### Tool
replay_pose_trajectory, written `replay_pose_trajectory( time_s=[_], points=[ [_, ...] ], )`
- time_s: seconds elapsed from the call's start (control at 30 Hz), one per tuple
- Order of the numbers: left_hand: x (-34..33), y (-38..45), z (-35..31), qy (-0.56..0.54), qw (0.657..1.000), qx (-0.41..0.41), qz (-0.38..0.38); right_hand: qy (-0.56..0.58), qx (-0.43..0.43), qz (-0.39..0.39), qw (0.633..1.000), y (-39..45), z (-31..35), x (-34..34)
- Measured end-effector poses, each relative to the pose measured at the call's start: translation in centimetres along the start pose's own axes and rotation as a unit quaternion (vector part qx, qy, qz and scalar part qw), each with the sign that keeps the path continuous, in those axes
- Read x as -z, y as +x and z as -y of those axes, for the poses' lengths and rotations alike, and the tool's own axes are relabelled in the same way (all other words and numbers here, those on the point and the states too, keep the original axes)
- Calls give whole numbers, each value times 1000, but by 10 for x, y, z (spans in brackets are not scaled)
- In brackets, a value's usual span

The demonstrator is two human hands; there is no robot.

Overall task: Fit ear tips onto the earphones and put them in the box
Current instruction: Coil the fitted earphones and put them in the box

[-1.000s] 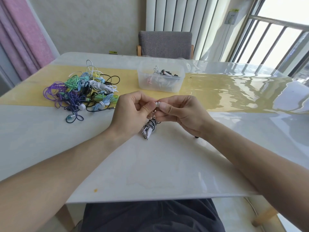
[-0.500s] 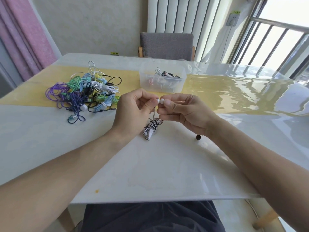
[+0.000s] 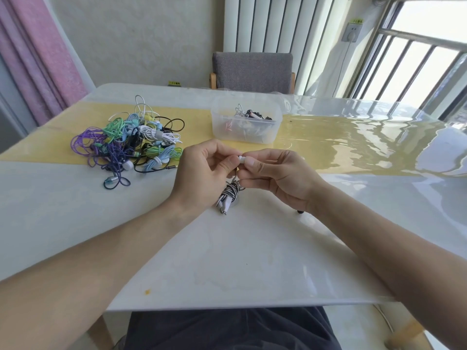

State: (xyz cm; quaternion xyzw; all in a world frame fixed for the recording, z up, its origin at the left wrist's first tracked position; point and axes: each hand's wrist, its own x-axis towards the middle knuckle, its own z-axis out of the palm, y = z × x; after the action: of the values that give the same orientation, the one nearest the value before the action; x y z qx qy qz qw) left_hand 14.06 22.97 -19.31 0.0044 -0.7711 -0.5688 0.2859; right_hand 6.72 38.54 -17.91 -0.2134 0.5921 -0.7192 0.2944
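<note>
**roomwatcher:** Since you asked about the setup: it's a glossy white table (image 3: 227,261) with a yellow runner (image 3: 328,137) across the far half, all under a clear shiny cover. Grey chair (image 3: 252,69) at the 12 o'clock end, a white radiator behind it, pink curtain (image 3: 38,59) off at 10 o'clock, barred window at 2 o'clock.

**cablefan:** And where's the earphone?

**roomwatcher:** Dead centre, lifted just above the table. The left hand (image 3: 202,178) and right hand (image 3: 278,178) meet thumb to thumb, and a small white earbud (image 3: 241,158) is pinched right between their fingertips. Left thumb and forefinger nip it from 9 o'clock, right thumb and forefinger from 3 o'clock; the other fingers on both hands are curled in. Can't tell whether a tip is on it, too small. Its black-and-white striped cord bundle (image 3: 228,195) hangs down from the hands, with the low end on the table.

**cablefan:** Anything else lying around?

**roomwatcher:** Big tangle of earphones (image 3: 126,145) at 10 o'clock, purple, green, blue, white, black, well apart from the hands. Clear plastic box (image 3: 246,127) at 12 o'clock just past the knuckles, a few earphones already in it. One tiny dark thing (image 3: 300,212), maybe a tip, sits on the table tucked against the right wrist, which half hides it.
</note>
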Motion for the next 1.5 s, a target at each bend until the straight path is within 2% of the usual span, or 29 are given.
replay_pose_trajectory(
  time_s=[0.17, 0.37, 0.77, 1.1, 1.37, 1.5],
  points=[
    [0, 0, 1, 28, 999, -26, -4, 17, 5, -3, 1000, 1, -2, -2],
    [0, -1, 1, 16, 1000, -17, -8, 11, 10, 0, 1000, 1, -3, -1],
    [-1, -1, 1, -57, 996, 63, 2, -18, 22, 7, 1000, 3, -4, 6],
    [0, 0, 1, -54, 996, 76, 11, -66, 67, 15, 995, 4, -8, 7],
    [-1, -3, 0, 8, 998, 54, 25, -156, 117, -18, 981, 1, -7, 6],
    [0, -4, -1, -9, 998, 51, 41, -169, 119, -40, 977, 1, -5, 5]
  ],
)
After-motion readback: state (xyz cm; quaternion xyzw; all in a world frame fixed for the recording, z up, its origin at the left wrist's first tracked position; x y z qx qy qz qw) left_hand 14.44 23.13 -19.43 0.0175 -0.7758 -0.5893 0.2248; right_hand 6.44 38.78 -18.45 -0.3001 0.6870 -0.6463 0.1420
